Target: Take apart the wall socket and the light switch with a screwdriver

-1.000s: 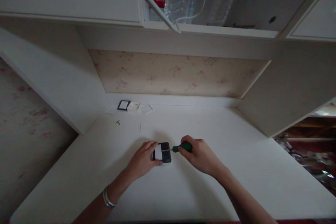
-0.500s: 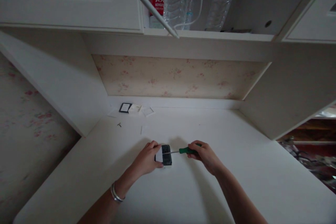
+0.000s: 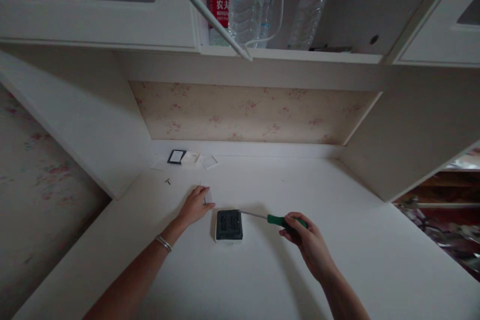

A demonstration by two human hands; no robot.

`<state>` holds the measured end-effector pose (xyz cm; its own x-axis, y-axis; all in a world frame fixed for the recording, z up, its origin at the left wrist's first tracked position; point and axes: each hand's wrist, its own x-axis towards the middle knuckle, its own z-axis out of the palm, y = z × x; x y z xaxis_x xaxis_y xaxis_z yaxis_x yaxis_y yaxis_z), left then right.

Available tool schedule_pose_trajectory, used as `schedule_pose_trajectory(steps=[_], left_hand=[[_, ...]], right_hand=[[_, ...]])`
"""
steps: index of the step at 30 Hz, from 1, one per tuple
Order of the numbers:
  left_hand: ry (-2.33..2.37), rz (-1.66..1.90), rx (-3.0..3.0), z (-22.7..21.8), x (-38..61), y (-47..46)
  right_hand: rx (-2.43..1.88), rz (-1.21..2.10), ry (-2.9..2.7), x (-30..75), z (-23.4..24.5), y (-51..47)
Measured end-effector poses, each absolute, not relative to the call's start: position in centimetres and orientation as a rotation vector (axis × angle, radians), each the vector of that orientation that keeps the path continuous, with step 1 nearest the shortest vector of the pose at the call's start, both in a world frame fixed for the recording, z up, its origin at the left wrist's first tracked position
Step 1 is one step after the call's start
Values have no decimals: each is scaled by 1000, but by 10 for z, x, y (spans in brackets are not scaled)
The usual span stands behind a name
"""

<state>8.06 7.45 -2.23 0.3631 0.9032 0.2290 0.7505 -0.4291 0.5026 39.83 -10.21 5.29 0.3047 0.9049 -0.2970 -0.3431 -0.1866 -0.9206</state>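
The dark square module (image 3: 228, 225) lies flat on the white desk (image 3: 262, 280), roughly midway between the back and near edges and a little left of centre, well apart from every edge. The left hand (image 3: 194, 205) rests just beyond the module's back-left corner, not touching it, thumb and fingers pinching a small white plate (image 3: 207, 196). The right hand (image 3: 305, 240) is wrapped round the green handle of a screwdriver (image 3: 279, 220), whose shaft reaches left, its tip at the module's back-right corner. Toward the desk's back-left corner lie a screw (image 3: 167, 180) and a few small flat parts (image 3: 176, 156), well apart from both hands
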Motion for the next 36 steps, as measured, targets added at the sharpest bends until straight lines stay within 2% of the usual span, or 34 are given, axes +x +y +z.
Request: schedule_pose_trajectory(steps=[7,17,20,27,36], left_hand=[[1523,413,2540,-20,80,119],[1623,251,2436,-12,79,167],[1642,305,2431,-11,84,152],[1354,917,2213,-9,92,69],[1192,693,2055,-12,86,-21]], right_hand=[[-1315,1266,-442,398,30,-119],[-1198,1182,-302,402,30,-132],[-1138,1074,-316,400,39,-128],[-825,1043,-306,387,70,-98],[-694,1086,-368,340,105,-59]])
